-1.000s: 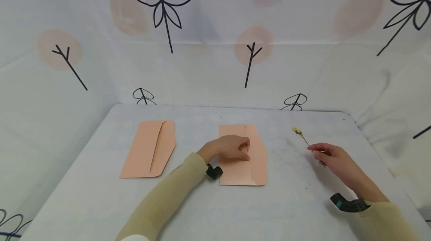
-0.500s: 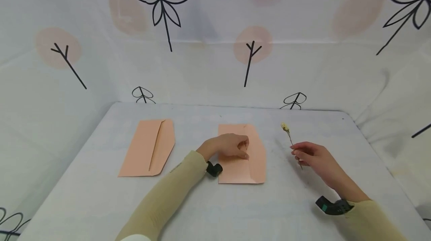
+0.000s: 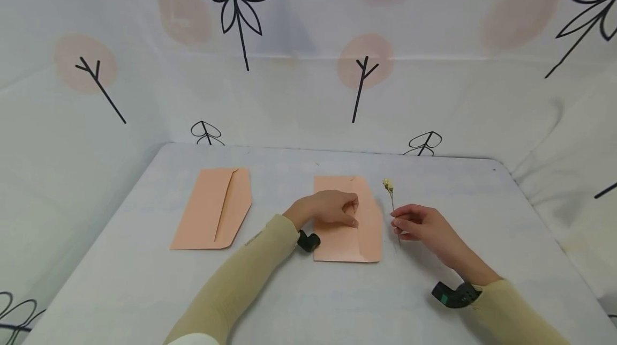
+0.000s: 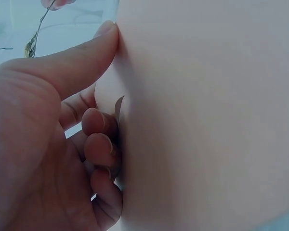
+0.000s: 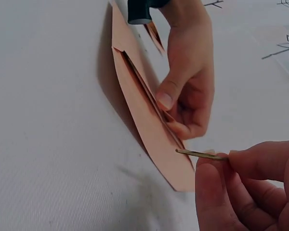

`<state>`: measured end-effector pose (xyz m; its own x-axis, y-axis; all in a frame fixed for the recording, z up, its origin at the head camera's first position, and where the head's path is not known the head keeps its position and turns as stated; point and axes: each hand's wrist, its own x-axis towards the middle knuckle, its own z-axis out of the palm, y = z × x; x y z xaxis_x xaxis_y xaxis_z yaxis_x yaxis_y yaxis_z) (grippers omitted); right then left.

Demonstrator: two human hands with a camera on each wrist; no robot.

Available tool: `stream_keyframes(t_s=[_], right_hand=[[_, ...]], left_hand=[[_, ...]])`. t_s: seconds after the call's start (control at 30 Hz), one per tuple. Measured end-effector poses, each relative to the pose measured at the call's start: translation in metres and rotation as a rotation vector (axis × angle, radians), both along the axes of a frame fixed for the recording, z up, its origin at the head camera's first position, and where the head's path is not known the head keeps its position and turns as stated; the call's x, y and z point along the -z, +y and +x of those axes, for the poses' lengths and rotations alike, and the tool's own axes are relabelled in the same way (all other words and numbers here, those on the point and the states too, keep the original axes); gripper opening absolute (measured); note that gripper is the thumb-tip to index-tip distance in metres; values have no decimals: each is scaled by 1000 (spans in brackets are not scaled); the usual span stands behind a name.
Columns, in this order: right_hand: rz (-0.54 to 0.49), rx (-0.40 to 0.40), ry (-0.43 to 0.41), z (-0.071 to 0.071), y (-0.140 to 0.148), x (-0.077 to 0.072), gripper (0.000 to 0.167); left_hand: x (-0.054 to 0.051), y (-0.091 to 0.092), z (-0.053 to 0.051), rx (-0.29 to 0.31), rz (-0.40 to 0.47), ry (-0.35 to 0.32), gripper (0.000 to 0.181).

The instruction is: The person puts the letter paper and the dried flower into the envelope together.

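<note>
A dried yellow flower point(image 3: 388, 186) on a thin stem stands nearly upright in my right hand point(image 3: 420, 223), which pinches the stem between thumb and fingers. The stem's lower end point(image 5: 197, 154) juts out toward the envelope in the right wrist view. Just left of that hand lies a peach paper envelope point(image 3: 337, 247), its flap unfolded to the right. My left hand point(image 3: 330, 207) reaches over the envelope and pinches the edge of its pocket, with the fingers curled. From the right wrist, the pocket's mouth shows as a narrow gap along that edge.
A second peach envelope point(image 3: 202, 216) lies at the left of the white-covered table point(image 3: 289, 307), its flap unfolded too. Behind the table hangs a pale cloth point(image 3: 289, 98) with flower and twig drawings. Each wrist wears a black camera.
My right hand has moved left with the flower, from the table's right side to right beside the envelope. The flower has turned more upright. My left hand stays in place.
</note>
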<state>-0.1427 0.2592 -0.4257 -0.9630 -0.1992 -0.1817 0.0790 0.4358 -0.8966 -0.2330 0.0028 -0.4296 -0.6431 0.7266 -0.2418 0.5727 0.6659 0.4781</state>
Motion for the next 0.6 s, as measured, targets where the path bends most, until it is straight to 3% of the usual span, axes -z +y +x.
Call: stream_keyframes(t_s=[0.6], right_hand=[[-8,-31,30,-20,-32,0,27]], left_hand=[[-1,1,1,-18,-9,11,31]])
